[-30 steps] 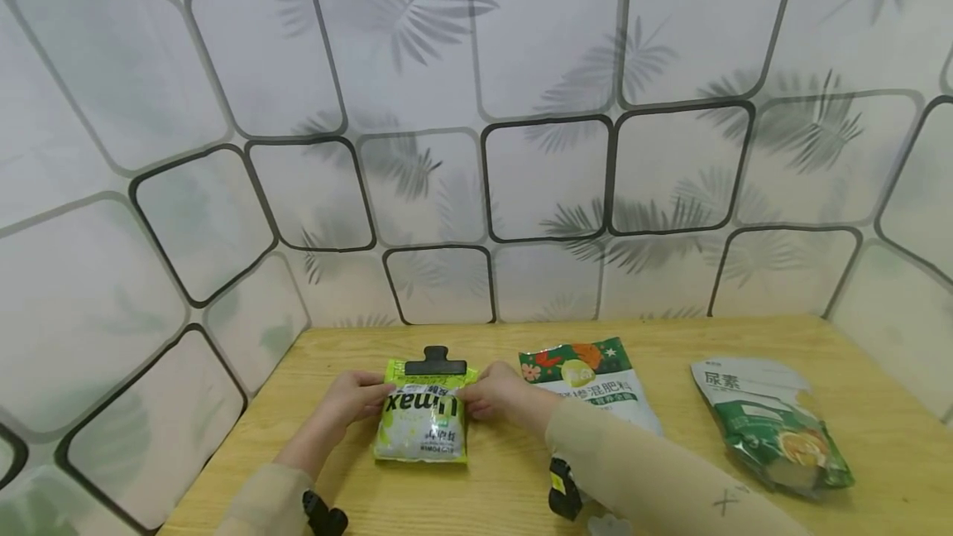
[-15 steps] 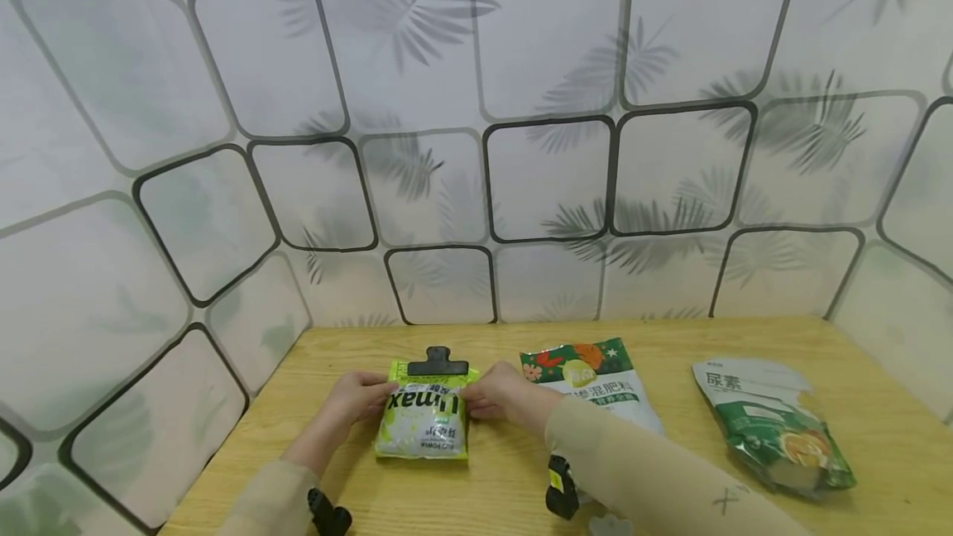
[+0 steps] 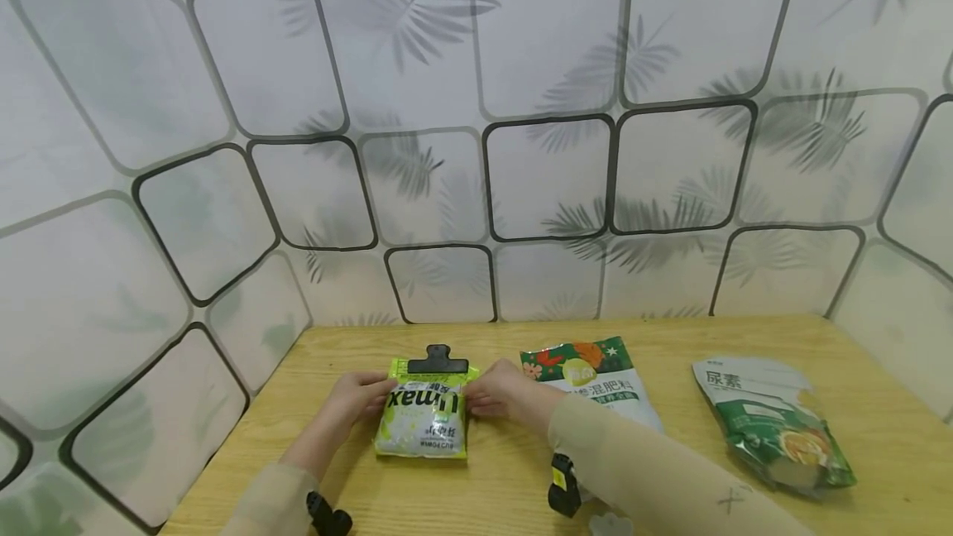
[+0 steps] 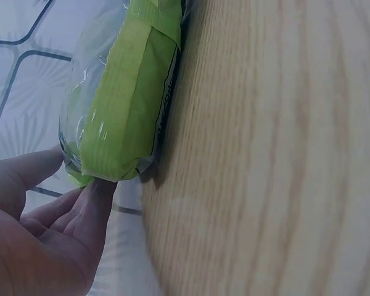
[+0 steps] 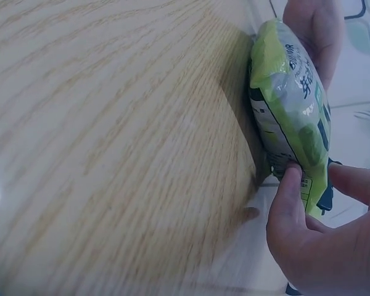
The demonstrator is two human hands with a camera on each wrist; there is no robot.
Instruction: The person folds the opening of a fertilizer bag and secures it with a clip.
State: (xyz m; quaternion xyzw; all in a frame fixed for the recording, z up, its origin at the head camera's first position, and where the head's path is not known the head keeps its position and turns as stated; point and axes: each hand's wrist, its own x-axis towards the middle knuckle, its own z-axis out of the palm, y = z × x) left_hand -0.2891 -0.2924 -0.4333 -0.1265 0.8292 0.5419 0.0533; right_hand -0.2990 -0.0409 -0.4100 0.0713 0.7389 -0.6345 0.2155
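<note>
A small lime-green and white bag point(image 3: 422, 420), printed "Umax" and upside down to the head view, lies on the wooden table. A black clip point(image 3: 438, 362) is fastened across its far edge. My left hand point(image 3: 353, 399) pinches the bag's left side; in the left wrist view the thumb is on one face and the fingers point(image 4: 98, 213) reach under the other. On the opposite side my right hand point(image 3: 506, 391) holds the bag's edge between thumb and fingers, and the right wrist view shows the bag point(image 5: 290, 111) bulging, close to the table.
A green and white fertilizer bag point(image 3: 618, 391) lies right of my right hand, partly behind the forearm. Farther right is another green and white pouch point(image 3: 778, 428). A pale scalloped object point(image 3: 610, 524) shows at the bottom edge. Patterned cloth walls point(image 3: 547, 180) enclose the table point(image 3: 417, 499).
The bag's clipped end has shifted very slightly to the right. My right fingertips have slid a little toward the bag's right edge; both hands keep their grip.
</note>
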